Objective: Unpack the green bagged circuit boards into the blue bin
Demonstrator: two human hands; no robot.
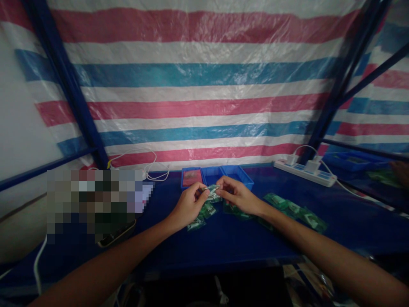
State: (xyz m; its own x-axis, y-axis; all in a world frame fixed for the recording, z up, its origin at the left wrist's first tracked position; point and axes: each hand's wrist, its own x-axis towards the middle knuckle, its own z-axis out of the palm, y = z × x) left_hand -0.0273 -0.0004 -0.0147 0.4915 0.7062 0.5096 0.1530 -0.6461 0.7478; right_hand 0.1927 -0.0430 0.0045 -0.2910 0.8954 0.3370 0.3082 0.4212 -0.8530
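Observation:
Between my two hands is a small clear plastic packet (pixel 212 193) with greenish and whitish contents I cannot make out. My left hand (pixel 191 204) pinches its left end between thumb and fingers. At its right end, the thumb and fingers of my right hand (pixel 239 195) are closed on it too. Below my left hand lie similar green packets (pixel 204 215) on the blue table (pixel 223 251). More packets (pixel 295 211) lie in a row to the right of my right wrist, and others are partly hidden under my right hand.
Behind my hands stand blue trays (pixel 238 175), one holding a reddish flat item (pixel 192 177). A white power strip (pixel 305 172) with plugs sits at the back right. White cables (pixel 156 166) lie at the back left, near a blurred-out area. Another person's hand shows at the far right edge.

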